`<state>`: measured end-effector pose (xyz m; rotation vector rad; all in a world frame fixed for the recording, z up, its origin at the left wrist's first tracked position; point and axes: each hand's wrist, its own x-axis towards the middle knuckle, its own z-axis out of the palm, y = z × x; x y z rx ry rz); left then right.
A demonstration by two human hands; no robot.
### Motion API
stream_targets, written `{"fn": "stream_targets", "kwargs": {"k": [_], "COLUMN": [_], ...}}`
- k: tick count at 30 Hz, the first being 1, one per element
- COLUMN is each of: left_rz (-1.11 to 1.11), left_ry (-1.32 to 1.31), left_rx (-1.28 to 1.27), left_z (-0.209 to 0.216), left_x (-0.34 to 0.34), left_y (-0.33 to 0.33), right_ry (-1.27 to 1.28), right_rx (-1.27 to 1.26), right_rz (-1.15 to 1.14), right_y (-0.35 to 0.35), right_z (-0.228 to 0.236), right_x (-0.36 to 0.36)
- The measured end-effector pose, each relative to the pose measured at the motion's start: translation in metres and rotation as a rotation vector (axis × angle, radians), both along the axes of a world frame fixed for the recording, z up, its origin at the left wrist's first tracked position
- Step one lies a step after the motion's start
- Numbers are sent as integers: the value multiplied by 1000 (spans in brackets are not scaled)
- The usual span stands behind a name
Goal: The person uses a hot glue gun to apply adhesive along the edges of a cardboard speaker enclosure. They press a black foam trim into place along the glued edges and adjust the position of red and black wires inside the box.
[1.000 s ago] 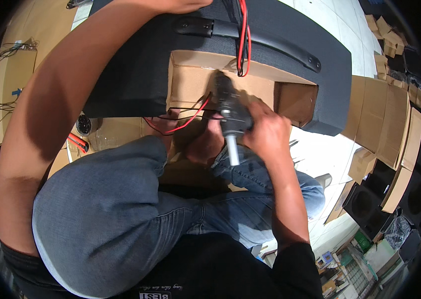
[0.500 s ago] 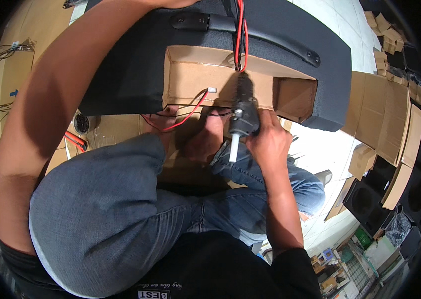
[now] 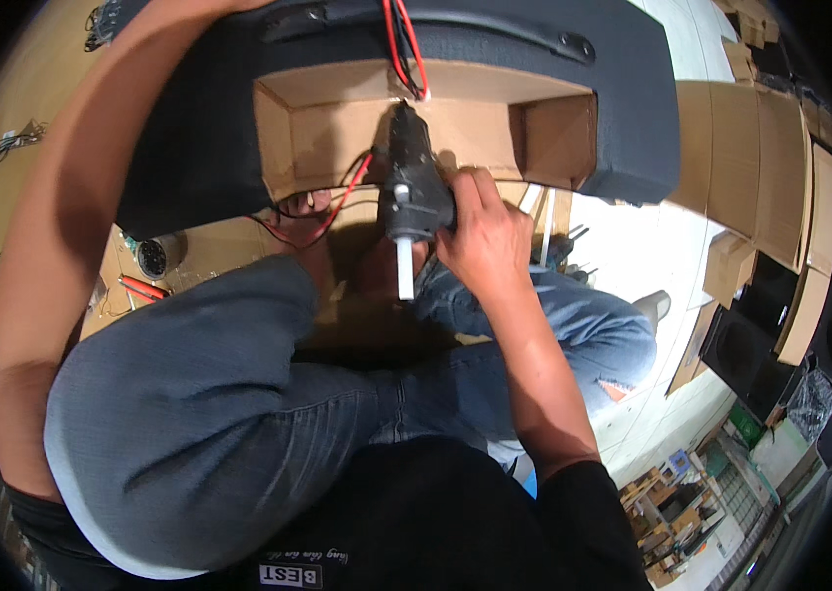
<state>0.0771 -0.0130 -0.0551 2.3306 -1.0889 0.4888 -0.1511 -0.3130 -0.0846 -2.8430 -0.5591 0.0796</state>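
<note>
Evidently the step in hand is gluing inside the brown recess of a black box: a glue gun points into it, nozzle close by the lower end of the red and black wires that run down over the box's handle. Whether the nozzle touches them, or any glue is out, cannot be told. The right hand is closed around the gun's grip at the recess's near edge; whether a finger presses the trigger is hidden. A white glue stick juts from the gun's rear toward the person. The left hand, mostly cut off by the upper edge, is at the box's far side; how open it is cannot be told. The next move seems to call for a steady nozzle, with the loose wire pair left of the gun kept clear.
</note>
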Motion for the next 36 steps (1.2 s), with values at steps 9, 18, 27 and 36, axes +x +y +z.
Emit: {"fn": "stream_targets", "kwargs": {"k": [9,18,27,36], "left_rz": [77,119,111,143], "left_ry": [-36,0,39,22], "left_rx": [108,107,82,120], "left_z": [25,23,26,33], "left_x": [-11,-18,-15,-19], "left_y": [28,19,21,23], "right_ry": [45,29,68,14], "right_rx": [84,99,239,437], "right_rz": [-267,-227,-165,-414], "right_y": [5,1,25,11], "right_z": [-18,-23,-21,-41], "right_x": [0,-3,-13,-11]}}
